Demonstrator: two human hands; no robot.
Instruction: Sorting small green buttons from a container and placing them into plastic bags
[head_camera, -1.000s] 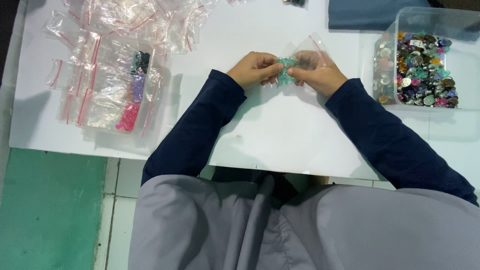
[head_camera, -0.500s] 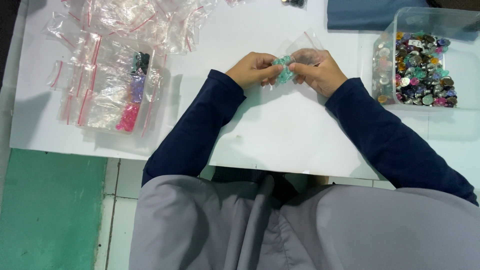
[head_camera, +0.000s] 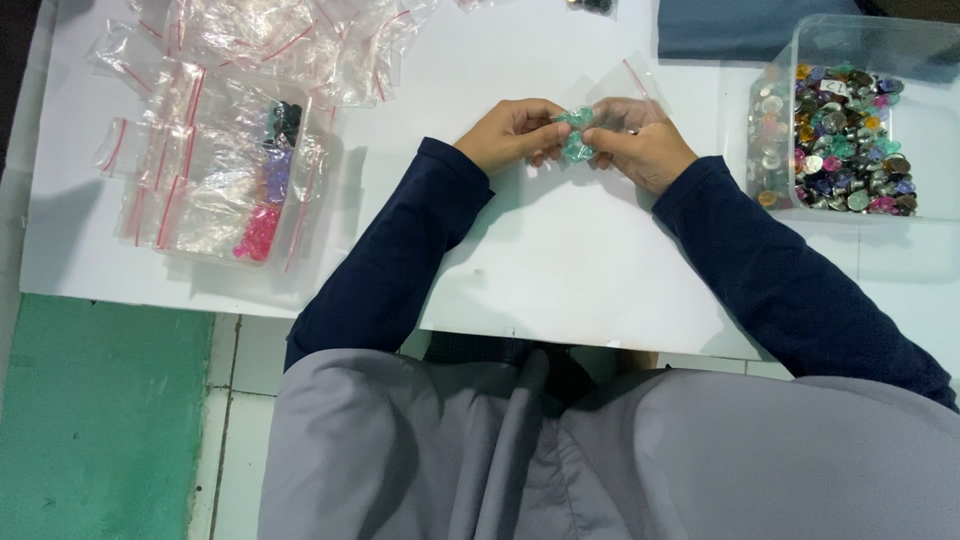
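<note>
I have both hands meeting over the middle of the white table (head_camera: 560, 270), toward its far edge. My left hand (head_camera: 512, 135) pinches a small cluster of teal beads (head_camera: 577, 140); my right hand (head_camera: 640, 140) is closed on the little clear bag (head_camera: 630, 85) they sit against. The bag looks thin, limp and slippery, the beads light and hard, so I judge a fingertip grip at the bag's mouth is best. A clear tub of mixed beads (head_camera: 850, 140) stands at the right edge, a pile of empty bags (head_camera: 230, 130) at the left.

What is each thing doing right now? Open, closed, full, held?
Left hand: pinching the teal pieces.
Right hand: holding the small clear plastic bag.
Teal pieces: held between both hands.
Clear plastic tub: lidless, holds colourful buttons.
Pile of clear zip bags: loose on table.
</note>
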